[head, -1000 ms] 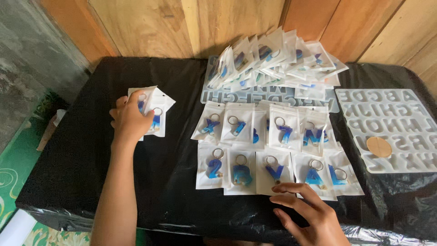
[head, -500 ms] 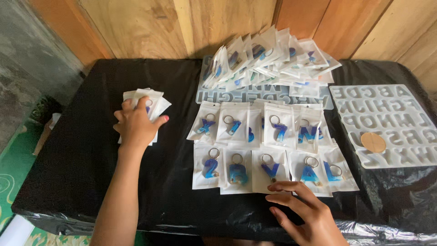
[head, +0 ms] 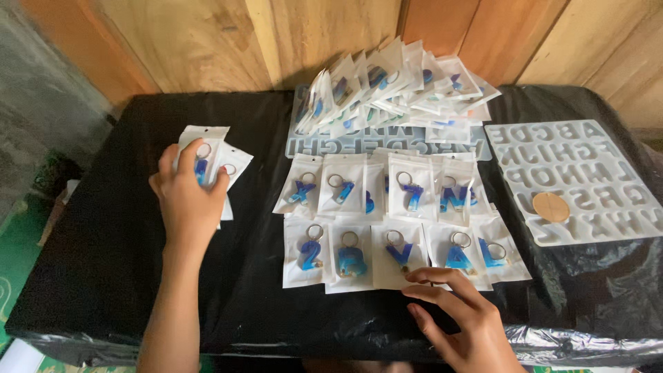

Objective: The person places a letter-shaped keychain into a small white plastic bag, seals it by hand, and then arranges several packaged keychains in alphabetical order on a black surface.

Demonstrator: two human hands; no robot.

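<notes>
My left hand (head: 183, 200) presses down on a small stack of clear packets (head: 210, 155) holding blue letter keychains, at the left of the black-covered table (head: 103, 228). My right hand (head: 459, 318) rests near the table's front edge, fingers spread, its fingertips touching the lower edge of a packet with a blue V-shaped keychain (head: 399, 255). Two rows of packeted blue keychains (head: 387, 221) lie flat in the middle of the table.
A fanned pile of several more packets (head: 394, 86) lies at the back on a clear letter mould (head: 324, 145). A white silicone alphabet mould (head: 587, 173) with a round wooden disc (head: 550, 206) sits at the right. Wooden wall behind.
My left hand has gathered the loose packets at the left into a tighter stack. My right hand stays at the front edge by the bottom row.
</notes>
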